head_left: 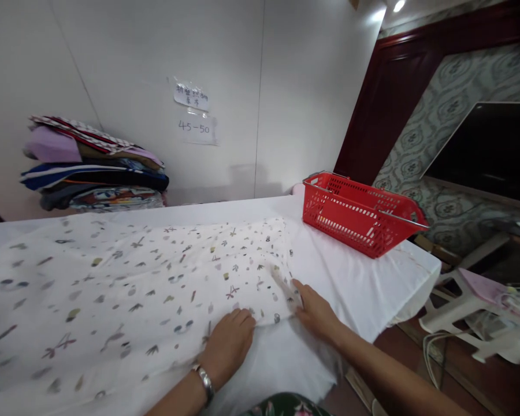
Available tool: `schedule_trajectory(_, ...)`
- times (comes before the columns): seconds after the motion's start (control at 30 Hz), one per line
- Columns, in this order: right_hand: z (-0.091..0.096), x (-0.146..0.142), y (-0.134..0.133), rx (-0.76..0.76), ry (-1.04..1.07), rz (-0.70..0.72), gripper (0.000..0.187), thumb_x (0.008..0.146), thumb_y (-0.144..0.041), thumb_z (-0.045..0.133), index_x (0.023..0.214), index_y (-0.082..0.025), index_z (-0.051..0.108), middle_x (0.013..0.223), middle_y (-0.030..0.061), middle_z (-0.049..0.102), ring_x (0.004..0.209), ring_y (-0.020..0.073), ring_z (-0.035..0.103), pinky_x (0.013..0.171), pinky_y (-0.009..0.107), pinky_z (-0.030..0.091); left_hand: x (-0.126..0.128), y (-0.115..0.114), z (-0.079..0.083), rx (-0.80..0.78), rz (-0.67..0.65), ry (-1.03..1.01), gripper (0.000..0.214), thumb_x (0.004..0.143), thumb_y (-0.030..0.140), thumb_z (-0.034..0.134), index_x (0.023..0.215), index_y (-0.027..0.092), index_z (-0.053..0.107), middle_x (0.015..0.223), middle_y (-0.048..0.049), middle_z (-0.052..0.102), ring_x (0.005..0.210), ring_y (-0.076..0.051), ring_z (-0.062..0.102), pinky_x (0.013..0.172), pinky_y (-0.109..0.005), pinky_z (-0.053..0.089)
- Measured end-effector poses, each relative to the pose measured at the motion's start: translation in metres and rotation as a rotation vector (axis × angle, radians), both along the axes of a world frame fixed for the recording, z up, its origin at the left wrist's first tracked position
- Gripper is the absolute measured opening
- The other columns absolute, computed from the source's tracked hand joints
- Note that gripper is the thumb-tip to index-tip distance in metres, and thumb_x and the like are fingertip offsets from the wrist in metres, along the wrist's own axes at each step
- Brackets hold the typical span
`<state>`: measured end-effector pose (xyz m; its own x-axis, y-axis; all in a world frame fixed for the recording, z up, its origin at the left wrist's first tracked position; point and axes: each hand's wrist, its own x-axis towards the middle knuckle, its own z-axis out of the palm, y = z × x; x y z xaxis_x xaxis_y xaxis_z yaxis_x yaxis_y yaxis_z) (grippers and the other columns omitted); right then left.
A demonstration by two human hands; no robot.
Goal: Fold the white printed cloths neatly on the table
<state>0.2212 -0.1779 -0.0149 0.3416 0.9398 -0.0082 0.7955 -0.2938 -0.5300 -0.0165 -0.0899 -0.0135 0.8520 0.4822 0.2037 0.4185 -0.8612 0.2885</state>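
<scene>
A thin white cloth [156,300] with a small print of leaves, sunglasses and starfish lies spread out over the table, lightly wrinkled. My left hand [231,341] rests palm down on its near edge, fingers laid over the fabric; a silver bracelet is on that wrist. At the near right corner, my right hand [316,309] has the cloth's edge between thumb and fingers. The fabric just beside those fingers looks slightly lifted and blurred.
A red plastic basket [351,211] with metal handles stands at the table's right end. Folded garments [99,167] are stacked at the back left. White cloth [368,294] covers the table. Right of it stands a white-legged stool [481,312] with cables.
</scene>
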Motion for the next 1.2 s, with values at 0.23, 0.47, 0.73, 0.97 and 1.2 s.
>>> schedule_trajectory(0.23, 0.007, 0.019, -0.010, 0.151, 0.759, -0.208, 0.062, 0.062, -0.020, 0.052, 0.124, -0.019, 0.045, 0.067, -0.0045, 0.054, 0.061, 0.0136, 0.053, 0.061, 0.028, 0.044, -0.008, -0.006, 0.013, -0.121, -0.011, -0.164, 0.013, 0.086, 0.016, 0.037, 0.081, 0.019, 0.048, 0.084, -0.0035, 0.053, 0.080, -0.018, 0.050, 0.072, -0.032, 0.042)
schedule_trajectory(0.47, 0.017, 0.022, -0.030, 0.283, 1.203, -0.195, 0.057, 0.062, -0.024, 0.067, 0.117, -0.022, 0.051, 0.077, -0.0019, 0.057, 0.073, 0.0136, 0.057, 0.075, 0.030, 0.045, -0.009, -0.004, 0.017, -0.203, 0.015, -0.274, 0.013, 0.086, 0.018, 0.037, 0.081, 0.020, 0.048, 0.082, -0.0023, 0.053, 0.076, -0.016, 0.052, 0.068, -0.029, 0.043)
schedule_trajectory(0.73, 0.013, -0.001, -0.030, 0.102, 1.040, -0.108, 0.086, 0.063, -0.030, 0.067, 0.138, -0.026, 0.026, 0.087, 0.0009, 0.058, 0.067, 0.0138, 0.054, 0.049, 0.021, 0.041, -0.008, -0.004, 0.024, -0.258, 0.028, -0.339, 0.011, 0.086, 0.019, 0.039, 0.080, 0.021, 0.047, 0.080, -0.0012, 0.054, 0.073, -0.014, 0.053, 0.066, -0.026, 0.044)
schedule_trajectory(0.97, -0.011, -0.020, -0.030, 0.226, 0.910, -0.179, 0.091, 0.051, -0.010, 0.059, 0.136, -0.025, 0.032, 0.119, 0.0037, 0.055, 0.100, 0.0215, 0.054, 0.079, 0.030, 0.046, -0.008, -0.005, 0.022, -0.233, 0.007, -0.354, 0.011, 0.086, 0.018, 0.038, 0.084, 0.021, 0.049, 0.084, -0.0024, 0.055, 0.076, -0.015, 0.054, 0.068, -0.026, 0.045)
schedule_trajectory(1.2, 0.003, 0.014, -0.033, 0.343, 0.544, -0.154, 0.071, 0.060, -0.012, 0.049, 0.130, -0.025, 0.044, 0.081, -0.0005, 0.059, 0.074, 0.0162, 0.055, 0.072, 0.030, 0.044, -0.012, -0.003, 0.025, -0.243, 0.017, -0.369, 0.013, 0.088, 0.020, 0.034, 0.085, 0.021, 0.047, 0.086, -0.0042, 0.054, 0.079, -0.016, 0.052, 0.070, -0.028, 0.044)
